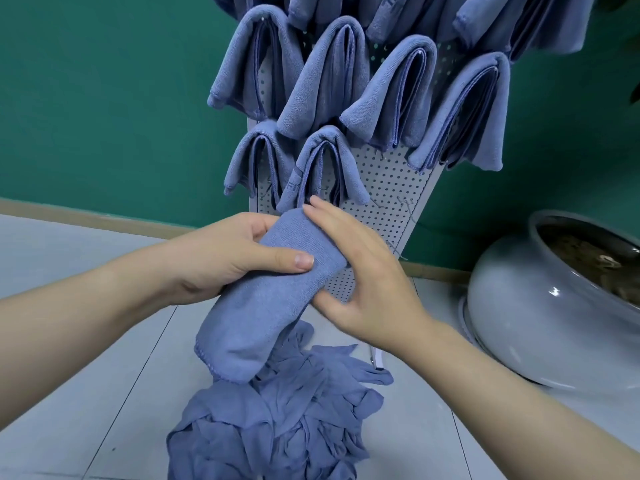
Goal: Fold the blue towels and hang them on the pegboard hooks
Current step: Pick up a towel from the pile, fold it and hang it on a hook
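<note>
The left hand is gripping a folded blue towel, thumb pressing across its top face and fingers curling under its upper end, while the right hand is lying against the towel's right edge with fingers stretched nearly flat and the thumb tucking beneath, so it is touching rather than clamping. The towel is slanting down toward a loose heap of blue towels lying on the pale tiled floor. Just behind the fingertips, the white pegboard is leaning upward, its lower right part standing bare beside two hung towels, with fuller rows draping above. A grey ceramic planter is crowding the right side; a green wall is closing the back.
</note>
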{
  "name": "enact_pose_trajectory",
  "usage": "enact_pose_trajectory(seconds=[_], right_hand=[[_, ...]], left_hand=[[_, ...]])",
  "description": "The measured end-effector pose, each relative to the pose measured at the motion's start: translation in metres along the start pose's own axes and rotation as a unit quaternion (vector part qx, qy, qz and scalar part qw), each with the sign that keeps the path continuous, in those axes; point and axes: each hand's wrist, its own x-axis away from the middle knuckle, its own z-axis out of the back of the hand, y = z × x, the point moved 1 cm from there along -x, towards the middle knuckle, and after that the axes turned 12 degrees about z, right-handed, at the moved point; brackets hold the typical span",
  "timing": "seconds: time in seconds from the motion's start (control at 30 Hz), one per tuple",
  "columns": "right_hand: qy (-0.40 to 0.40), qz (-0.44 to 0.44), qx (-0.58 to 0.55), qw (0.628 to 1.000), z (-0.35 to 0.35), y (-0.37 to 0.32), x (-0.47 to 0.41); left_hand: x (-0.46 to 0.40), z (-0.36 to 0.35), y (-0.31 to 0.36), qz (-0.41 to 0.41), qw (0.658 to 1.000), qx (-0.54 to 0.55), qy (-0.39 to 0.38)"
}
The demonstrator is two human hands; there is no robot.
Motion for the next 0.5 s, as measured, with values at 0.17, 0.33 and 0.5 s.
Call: enact_pose_trajectory(seconds=[0.17,0.33,0.5], right_hand=[[0.073,-0.011,-0.003,0.997,-0.008,0.005,-0.003],[0.104,-0.066,0.002,0.992,-0.011,0.008,-0.002],[0.083,-0.123,0.058,0.987,0.0,0.012,-0.003]], left_hand=[[-0.004,0.001,-0.001,-0.006,1.0,-0.008,0.007],[-0.01,0.004,-0.007,-0.038,0.984,-0.134,0.115],[-0.014,0.001,-0.015,-0.18,0.901,-0.237,0.317]])
